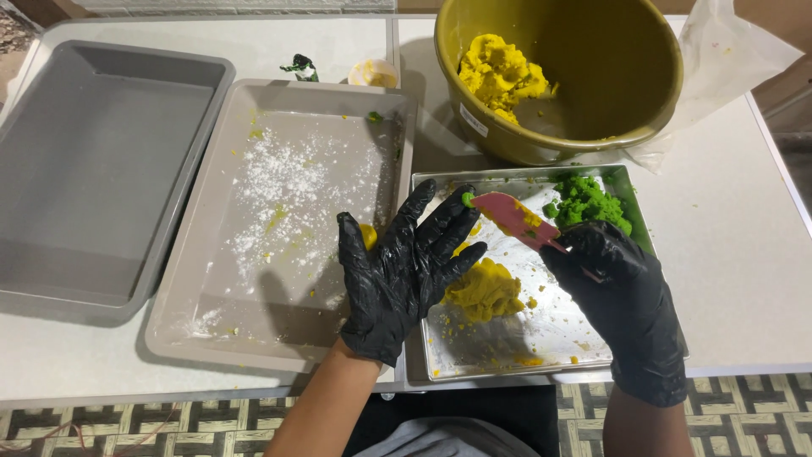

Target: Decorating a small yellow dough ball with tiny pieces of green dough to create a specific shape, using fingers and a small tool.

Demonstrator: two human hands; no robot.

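Observation:
Both my hands wear black gloves. My right hand (622, 292) grips a pink spatula (512, 218) smeared with yellow and green dough, its blade pointing left over the steel tray (440, 355). My left hand (404, 269) is spread flat, fingers apart, with a small bit of yellow dough (369, 235) at its palm side, just left of the spatula tip. A lump of yellow dough (485, 290) lies on the steel tray under my left fingers. Green dough (588, 203) is heaped at the tray's far right corner.
A beige tray (194, 330) dusted with white flour lies left of the steel tray. An empty grey tray (51, 288) is at the far left. A large olive bowl (626, 127) with yellow dough stands behind, beside a clear plastic bag (727, 59). A small cup (373, 74) sits near the back.

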